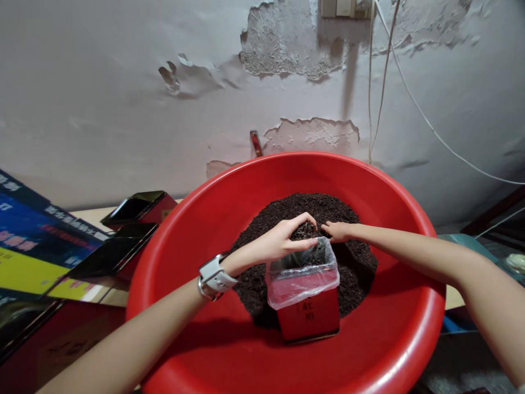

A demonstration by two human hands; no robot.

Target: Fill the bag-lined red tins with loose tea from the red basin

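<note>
"Where's the tin?"

"The red square tin (309, 317) stands in the lower middle of the frame, inside the big red plastic basin (229, 358), right against the front of a heap of dark loose tea leaves (359, 282). A clear plastic liner (301, 285) folds down over its rim."

"And the hands?"

"The left hand (284, 236) (the one with the pale-strapped watch (215, 276)) curves over the tin's mouth, thumb and fingers well apart. Leaves show in that gap, but I can't tell whether it grips them or they lie behind."

"The right?"

"The right hand (338, 231) is at the heap, just beyond the tin's far right corner, fingers pointing left. I can't tell whether it holds any."

"What's at the left edge?"

"More dark-mouthed red tins (141, 210), beside the basin."
</note>
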